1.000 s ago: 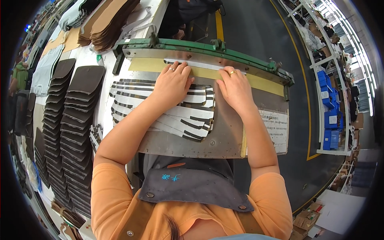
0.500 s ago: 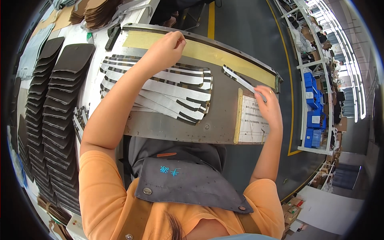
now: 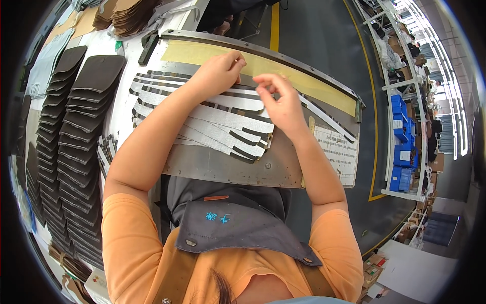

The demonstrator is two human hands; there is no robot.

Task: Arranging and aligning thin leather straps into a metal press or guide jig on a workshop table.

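Now a single strip (image 3: pixel 326 119), white with dark edges, is seen lying alone at the right of a metal plate (image 3: pixel 217 172). It is slanted from the yellow band (image 3: pixel 182 53) on the far side toward the near right, with its nearer end over the corner of a printed sheet (image 3: pixel 334 159). A second ago, a white strip was pressed by both hands under a green bar along the far edge; half a second ago, a strip was held out to the right by the right hand (image 3: pixel 282 104). Since then that hand has been brought back toward the middle. Its fingers are loosely curled and parted from the thumb, and nothing is seen in them.

The left hand (image 3: pixel 220 75) is held over the far side of a fan of strips (image 3: pixel 217 121), which is spread across the left and middle of the plate. Its fingers are bent inward; whether anything is pinched between them cannot be told. The two hands are kept close together, with a small gap between them.

The green bar is no longer seen across the plate; only a grey metal rail (image 3: pixel 253 48) is left along the far edge, and the yellow band is uncovered. From this, the single strip can be judged to have been set aside as handled, while the hands have been returned to the strips in the fan. At the left, dark overlapping panels (image 3: pixel 96 73) are laid in long rows on a white table (image 3: pixel 131 61).
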